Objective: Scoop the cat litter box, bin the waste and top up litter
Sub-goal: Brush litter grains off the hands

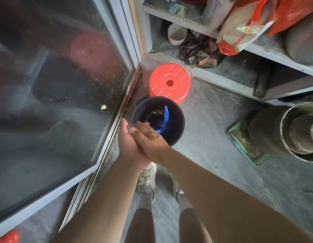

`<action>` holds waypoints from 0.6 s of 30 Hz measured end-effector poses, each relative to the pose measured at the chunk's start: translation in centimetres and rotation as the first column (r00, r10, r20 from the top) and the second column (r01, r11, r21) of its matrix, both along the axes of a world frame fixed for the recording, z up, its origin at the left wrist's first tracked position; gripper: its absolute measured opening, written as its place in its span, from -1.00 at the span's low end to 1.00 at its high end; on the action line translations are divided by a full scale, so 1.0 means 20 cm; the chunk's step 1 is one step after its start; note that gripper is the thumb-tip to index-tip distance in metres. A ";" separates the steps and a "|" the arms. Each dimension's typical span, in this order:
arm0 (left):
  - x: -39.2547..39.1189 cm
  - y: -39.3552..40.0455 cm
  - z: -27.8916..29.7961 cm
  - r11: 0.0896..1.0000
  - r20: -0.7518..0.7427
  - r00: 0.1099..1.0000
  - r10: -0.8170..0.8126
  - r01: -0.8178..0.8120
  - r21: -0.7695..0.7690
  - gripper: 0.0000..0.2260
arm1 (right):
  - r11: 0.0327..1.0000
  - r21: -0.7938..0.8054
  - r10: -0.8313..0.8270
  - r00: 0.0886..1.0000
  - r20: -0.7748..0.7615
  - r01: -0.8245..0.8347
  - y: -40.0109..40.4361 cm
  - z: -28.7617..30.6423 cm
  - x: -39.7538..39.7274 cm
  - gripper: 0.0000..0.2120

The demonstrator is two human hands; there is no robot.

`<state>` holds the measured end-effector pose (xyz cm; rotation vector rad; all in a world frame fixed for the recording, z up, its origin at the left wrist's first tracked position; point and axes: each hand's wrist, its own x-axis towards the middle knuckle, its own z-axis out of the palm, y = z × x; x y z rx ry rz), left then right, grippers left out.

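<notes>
Dusty grey floor (213, 120) by the glass door, and the left hand (129, 142) and right hand (150, 137) brush flat together, empty, over the black bin (178, 123) — light, rigid, best gripped by its rim.

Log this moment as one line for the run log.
step: binning waste | left hand and right hand: pressed together over black bin | in bin: blue scrap, debris | scoop: not in view

Dusty storeroom: cluttered shelves (213, 30), concrete floor (213, 123), old metal pots (296, 130).
</notes>
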<state>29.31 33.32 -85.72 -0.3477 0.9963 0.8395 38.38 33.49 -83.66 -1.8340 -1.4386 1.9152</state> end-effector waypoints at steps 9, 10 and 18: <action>0.06 0.07 0.09 0.996 -0.366 0.929 -0.055 0.074 0.039 -0.48 | 0.970 -0.045 -0.241 0.959 -0.150 0.237 -0.01 0.05 -0.02 -0.56; 0.07 0.09 0.11 0.987 -0.340 0.933 -0.117 0.146 0.062 -0.41 | 0.931 -0.144 -0.354 0.926 -0.131 0.336 0.00 0.02 -0.01 -0.57; 0.12 0.00 -0.07 0.347 -0.955 0.109 -0.276 0.938 0.007 -0.54 | 0.589 -0.549 -0.808 0.446 -0.385 0.594 0.02 0.04 0.08 -0.23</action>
